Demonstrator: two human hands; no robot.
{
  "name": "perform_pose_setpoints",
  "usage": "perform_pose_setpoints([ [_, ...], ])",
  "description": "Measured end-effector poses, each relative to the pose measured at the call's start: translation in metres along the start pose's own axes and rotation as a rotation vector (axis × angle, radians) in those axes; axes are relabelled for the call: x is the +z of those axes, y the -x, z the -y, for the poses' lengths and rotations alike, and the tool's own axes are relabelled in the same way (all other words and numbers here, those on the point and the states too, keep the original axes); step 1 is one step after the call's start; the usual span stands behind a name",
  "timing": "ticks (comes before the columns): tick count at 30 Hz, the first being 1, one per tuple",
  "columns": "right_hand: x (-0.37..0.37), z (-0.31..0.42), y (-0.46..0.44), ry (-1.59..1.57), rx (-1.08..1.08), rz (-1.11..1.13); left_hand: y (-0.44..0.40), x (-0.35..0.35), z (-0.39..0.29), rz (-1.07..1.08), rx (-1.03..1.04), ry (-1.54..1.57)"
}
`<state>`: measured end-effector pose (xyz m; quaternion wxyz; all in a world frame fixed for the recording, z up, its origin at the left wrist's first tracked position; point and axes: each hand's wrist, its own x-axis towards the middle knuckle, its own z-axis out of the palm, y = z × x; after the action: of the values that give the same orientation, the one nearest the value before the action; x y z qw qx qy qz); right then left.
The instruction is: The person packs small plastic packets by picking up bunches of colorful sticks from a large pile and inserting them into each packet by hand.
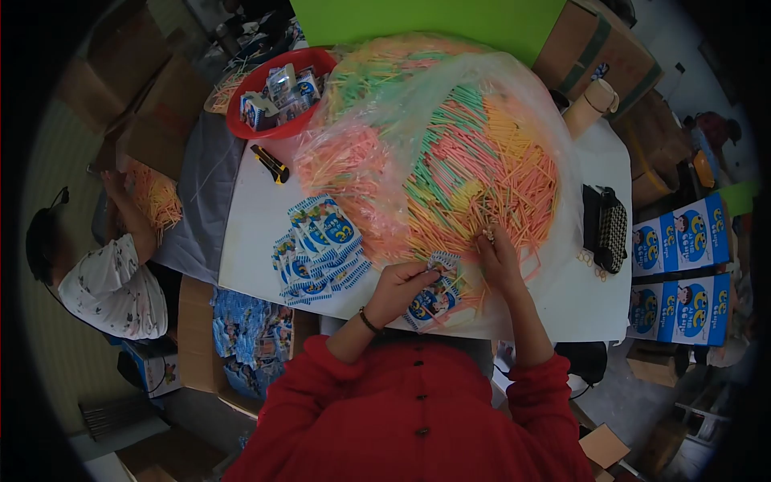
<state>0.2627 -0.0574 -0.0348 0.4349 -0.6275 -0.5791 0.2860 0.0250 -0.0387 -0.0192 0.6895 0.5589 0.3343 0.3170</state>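
Note:
My left hand (404, 291) is closed on a small blue-and-white printed packet (430, 307) near the table's front edge. The packet's upper end shows between thumb and fingers. To its right, my right hand (499, 261) has its fingers pinched together around the ends of several thin coloured sticks, at the front of a big heap. That heap of pink, yellow, orange and green sticks (462, 149) lies in an opened clear plastic bag (393, 112). Left of my hands, a pile of similar printed packets (325, 233) rests on the table.
On the white table (253, 233) lie a yellow-and-black utility knife (271, 164) and a checkered pouch (612, 233). A red basin (277, 132) holds packs. A beige bottle (592, 107) stands behind. A carton of packets (250, 337) sits below left. Another person (116, 281) works at left.

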Motion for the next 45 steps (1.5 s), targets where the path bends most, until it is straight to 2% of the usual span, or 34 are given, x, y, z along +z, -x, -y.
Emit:
perform_pose_setpoints([
  [2, -0.006, -0.001, -0.002, -0.299, 0.181, 0.044, -0.003, -0.001, -0.003, 0.009, 0.001, 0.001],
  [3, -0.006, 0.012, -0.002, -0.301, 0.18, 0.049, -0.003, 0.0, -0.006, 0.024, 0.014, -0.01],
  [5, -0.006, 0.056, 0.002, -0.693, 0.098, -0.105, -0.002, 0.0, -0.007, 0.033, 0.018, -0.018],
  [6, -0.005, 0.068, 0.004, -0.694, 0.104, -0.104, -0.003, -0.001, -0.007, 0.054, 0.063, -0.082],
  [8, -0.004, 0.087, 0.007, -0.864, -0.066, 0.061, -0.004, 0.001, -0.009, 0.083, 0.109, -0.146],
  [12, 0.001, 0.102, 0.009, -0.878, -0.061, 0.135, -0.004, 0.006, -0.021, 0.083, 0.162, -0.161],
  [15, 0.005, 0.102, 0.007, -0.759, -0.13, 0.193, -0.002, 0.005, -0.019, 0.064, 0.197, -0.15],
  [17, 0.006, 0.102, 0.01, -0.479, -0.135, 0.271, -0.002, 0.004, -0.01, 0.054, 0.208, -0.122],
  [18, 0.006, 0.099, 0.012, -0.479, -0.135, 0.272, -0.002, 0.004, -0.006, 0.05, 0.211, -0.083],
  [20, 0.006, 0.089, 0.015, 0.024, -0.281, 0.291, -0.003, 0.004, 0.001, 0.044, 0.216, -0.045],
  [27, -0.011, 0.114, 0.013, -0.119, -0.279, 0.275, -0.002, 0.003, -0.013, 0.13, 0.112, 0.195],
  [29, -0.012, 0.107, 0.012, -0.168, -0.225, 0.131, -0.003, -0.001, -0.013, 0.147, 0.095, 0.233],
  [30, -0.012, 0.101, 0.01, -0.171, -0.23, 0.136, -0.004, -0.001, -0.012, 0.126, 0.133, 0.228],
  [32, -0.009, 0.087, 0.006, 0.146, -0.402, 0.056, -0.005, 0.0, -0.01, 0.102, 0.169, 0.221],
  [33, -0.005, 0.086, 0.005, 0.144, -0.403, 0.055, -0.007, 0.001, -0.011, 0.085, 0.206, 0.232],
  [35, 0.003, 0.087, 0.004, 0.186, -0.407, -0.11, -0.009, 0.005, -0.014, 0.073, 0.241, 0.243],
  [36, 0.003, 0.086, 0.003, 0.187, -0.406, -0.116, -0.008, 0.009, -0.025, 0.032, 0.212, 0.259],
  [38, 0.001, 0.083, 0.003, 0.126, -0.432, 0.011, -0.009, 0.009, -0.026, -0.004, 0.183, 0.278],
  [40, 0.003, 0.077, 0.003, 0.095, -0.345, -0.034, -0.005, -0.004, -0.014, -0.042, 0.031, 0.279],
  [41, 0.004, 0.074, 0.003, 0.06, -0.263, -0.077, -0.001, -0.009, -0.012, -0.041, 0.03, 0.279],
  [44, 0.01, 0.053, -0.009, 0.247, -0.284, -0.068, 0.006, -0.019, -0.014, -0.089, 0.021, 0.296],
  [45, 0.015, 0.05, -0.012, 0.246, -0.283, -0.072, 0.008, -0.02, -0.01, -0.064, 0.054, 0.214],
])
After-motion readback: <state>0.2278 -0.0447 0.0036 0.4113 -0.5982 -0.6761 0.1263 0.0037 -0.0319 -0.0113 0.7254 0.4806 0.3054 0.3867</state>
